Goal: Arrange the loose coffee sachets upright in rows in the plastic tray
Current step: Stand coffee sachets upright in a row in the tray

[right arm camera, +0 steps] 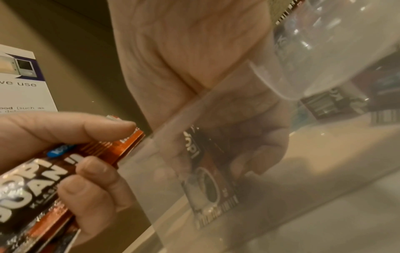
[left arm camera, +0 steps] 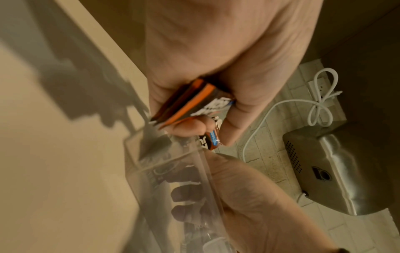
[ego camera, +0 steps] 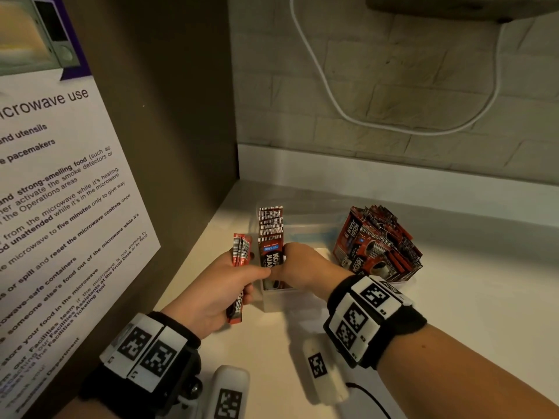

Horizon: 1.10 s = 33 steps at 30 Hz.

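Note:
A clear plastic tray [ego camera: 270,300] stands on the white counter. At its left end a row of red and black coffee sachets [ego camera: 270,228] stands upright. My right hand [ego camera: 286,263] reaches into the tray and grips the front of that row; through the tray wall [right arm camera: 270,196] its fingers [right arm camera: 266,142] curl round a sachet [right arm camera: 207,179]. Just left of the tray, my left hand [ego camera: 252,275] holds a small bunch of sachets [ego camera: 240,252], also in the left wrist view [left arm camera: 190,104]. A loose heap of sachets [ego camera: 378,246] leans at the tray's right end.
A brown side panel with a microwave notice [ego camera: 60,207] closes off the left. A brick wall with a hanging white cable [ego camera: 332,101] runs behind. A steel wall-mounted unit [left arm camera: 337,171] hangs above. The white counter [ego camera: 469,313] stretches to the right.

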Tool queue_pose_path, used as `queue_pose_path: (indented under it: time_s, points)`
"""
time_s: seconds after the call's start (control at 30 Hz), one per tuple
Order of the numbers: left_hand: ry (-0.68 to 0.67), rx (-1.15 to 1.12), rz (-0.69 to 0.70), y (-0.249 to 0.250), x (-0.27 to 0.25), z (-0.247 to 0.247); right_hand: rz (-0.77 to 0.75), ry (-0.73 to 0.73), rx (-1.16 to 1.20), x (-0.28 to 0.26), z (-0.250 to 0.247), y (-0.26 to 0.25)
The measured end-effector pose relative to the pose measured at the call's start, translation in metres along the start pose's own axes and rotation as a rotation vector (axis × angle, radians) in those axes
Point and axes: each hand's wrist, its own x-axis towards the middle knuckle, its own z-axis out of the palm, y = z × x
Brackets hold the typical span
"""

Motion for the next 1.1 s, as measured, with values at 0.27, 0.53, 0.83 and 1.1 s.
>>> queue_pose_path:
  time_s: [0.27,0.53,0.83,1.1]
  points:
    - [0.115,-0.12,-0.004,0.004,0.002,0.001,0.007,-0.006,0.041,-0.014,-0.01,-0.006]
    - [0.172,-0.364,0.061,0.021,-0.007,-0.008,0.118,0.113,0.228,-0.022,-0.029,0.001]
    - [0.079,-0.387,0.196,0.028,-0.015,0.008,-0.262,0.164,0.517,-0.048,-0.035,-0.025]
    - [0.089,-0.415,0.216,0.029,-0.013,0.008,-0.479,0.427,0.791,-0.048,-0.033,-0.015]
